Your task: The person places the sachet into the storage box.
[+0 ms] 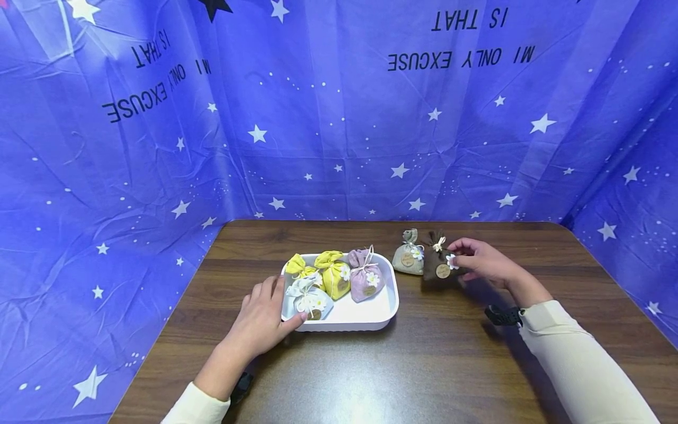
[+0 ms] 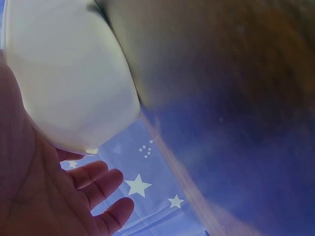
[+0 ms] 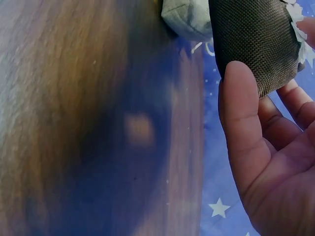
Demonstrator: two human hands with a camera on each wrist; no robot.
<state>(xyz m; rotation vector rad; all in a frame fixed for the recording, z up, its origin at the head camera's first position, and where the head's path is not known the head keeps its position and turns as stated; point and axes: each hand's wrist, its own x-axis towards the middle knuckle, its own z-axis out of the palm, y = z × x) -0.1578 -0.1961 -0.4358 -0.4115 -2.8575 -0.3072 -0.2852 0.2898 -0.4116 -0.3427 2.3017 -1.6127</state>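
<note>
My right hand (image 1: 484,263) pinches a dark brown sachet (image 1: 433,270) by its right side; the sachet has a tied neck, a white flower and a round tag. In the right wrist view its woven cloth (image 3: 256,44) lies between thumb and fingers. Just left of it stands a grey-beige sachet (image 1: 405,261). My left hand (image 1: 259,315) rests against the left end of a white tray (image 1: 365,324), thumb over the front rim near a white sachet (image 1: 312,301). In the left wrist view several loosely bent fingers (image 2: 106,189) stand apart from the tray wall.
Two yellow sachets (image 1: 335,280) and a lilac one (image 1: 365,282) also sit in the tray. All stand on a brown wooden table (image 1: 328,377). A blue star-patterned cloth (image 1: 339,129) hangs behind and at both sides.
</note>
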